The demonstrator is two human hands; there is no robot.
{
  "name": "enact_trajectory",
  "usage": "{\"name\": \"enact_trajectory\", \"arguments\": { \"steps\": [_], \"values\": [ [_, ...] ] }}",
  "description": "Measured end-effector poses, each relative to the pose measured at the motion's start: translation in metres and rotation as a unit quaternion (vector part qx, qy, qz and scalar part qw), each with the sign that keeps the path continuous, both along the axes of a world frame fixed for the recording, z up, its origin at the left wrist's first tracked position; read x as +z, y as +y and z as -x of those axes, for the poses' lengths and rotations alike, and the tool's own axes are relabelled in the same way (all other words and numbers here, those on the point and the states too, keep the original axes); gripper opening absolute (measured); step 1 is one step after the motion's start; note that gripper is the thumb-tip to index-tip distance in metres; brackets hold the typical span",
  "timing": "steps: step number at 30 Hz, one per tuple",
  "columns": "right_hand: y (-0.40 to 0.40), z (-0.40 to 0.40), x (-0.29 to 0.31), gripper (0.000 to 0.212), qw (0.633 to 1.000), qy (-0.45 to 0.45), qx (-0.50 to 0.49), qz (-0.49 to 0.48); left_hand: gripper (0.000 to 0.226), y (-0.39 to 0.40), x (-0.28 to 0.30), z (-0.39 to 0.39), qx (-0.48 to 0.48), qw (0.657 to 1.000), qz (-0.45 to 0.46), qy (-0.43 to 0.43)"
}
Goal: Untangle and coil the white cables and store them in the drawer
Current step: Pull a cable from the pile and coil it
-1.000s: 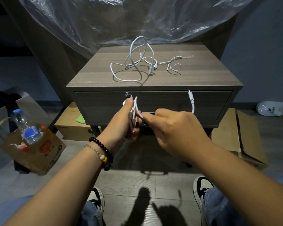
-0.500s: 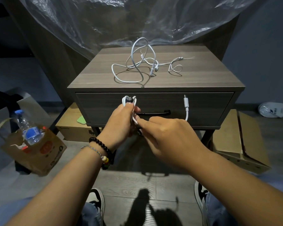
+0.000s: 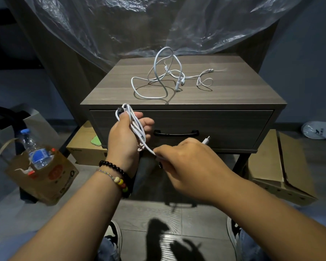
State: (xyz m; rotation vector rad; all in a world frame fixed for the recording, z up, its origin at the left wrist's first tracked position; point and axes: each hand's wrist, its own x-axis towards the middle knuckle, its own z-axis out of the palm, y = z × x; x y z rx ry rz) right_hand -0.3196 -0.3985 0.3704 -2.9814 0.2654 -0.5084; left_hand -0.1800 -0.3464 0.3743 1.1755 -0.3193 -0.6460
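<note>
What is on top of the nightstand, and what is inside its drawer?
On the nightstand lie a loose white cable and tangled white earphones. The drawer is closed, so its inside cannot be seen.

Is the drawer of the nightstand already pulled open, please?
No, the drawer sits closed, its front flush under the top, and neither hand touches its black handle.

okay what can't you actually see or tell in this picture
Head view only:
- Inside of the drawer: it is closed.
- Right hand fingertips: its own back hides the pinch on the coiled cable.
- Left hand palm: turned away.
- Cables on the nightstand: overlapping, count unclear.
</note>
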Motion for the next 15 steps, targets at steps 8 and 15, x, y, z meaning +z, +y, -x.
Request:
{"name": "enact_trajectory", "arguments": {
  "steps": [8, 15],
  "values": [
    [0.006, -0.003, 0.009, 0.049, 0.997, 0.063, -0.007, -0.032, 0.036, 0.001, 0.003, 0.002, 0.014, 0.991, 0.049, 0.123],
    [0.004, 0.000, 0.020, 0.029, 0.989, 0.100, -0.063, -0.083, 0.030, 0.005, 0.007, -0.014, -0.002, 0.969, 0.114, 0.219]
  ]
}}
